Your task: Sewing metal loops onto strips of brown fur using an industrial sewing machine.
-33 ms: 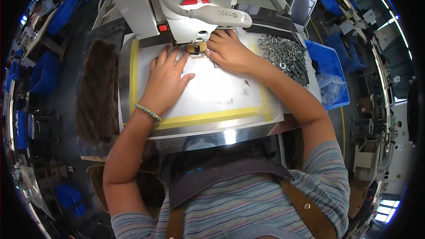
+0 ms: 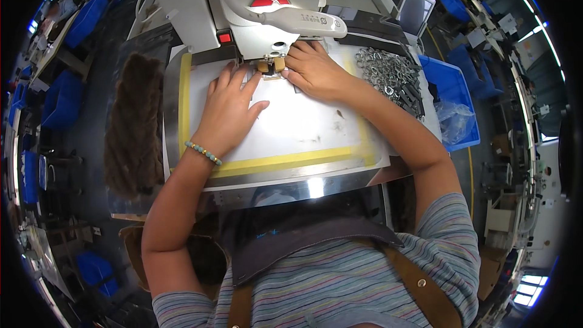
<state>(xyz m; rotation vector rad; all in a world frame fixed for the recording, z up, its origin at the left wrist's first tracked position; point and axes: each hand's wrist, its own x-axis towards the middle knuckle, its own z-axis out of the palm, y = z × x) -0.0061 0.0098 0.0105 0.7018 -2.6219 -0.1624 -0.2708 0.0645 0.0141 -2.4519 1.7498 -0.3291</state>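
A white sewing machine head (image 2: pixel 261 39) stands over a white work sheet (image 2: pixel 291 121) bordered with yellow tape (image 2: pixel 291 161). My left hand (image 2: pixel 231 106) lies on the sheet left of the needle area, fingers stretched out and thumb apart. On the other side, my right hand (image 2: pixel 319 73) rests flat with its fingers extended, its thumb and index side close to the tan presser blocks (image 2: pixel 279 64). Small dark edges of strip-like pieces peek out beside both hands. What lies under the fingers and the needle is mostly hidden.
Right of the sheet is a heap of metal rings and dark strap pieces (image 2: pixel 395 82). Beyond it stands a blue bin (image 2: pixel 452 85) with clear plastic. A brown furry cover (image 2: pixel 133 127) lies at left. A small screen (image 2: pixel 415 12) stands at the back right.
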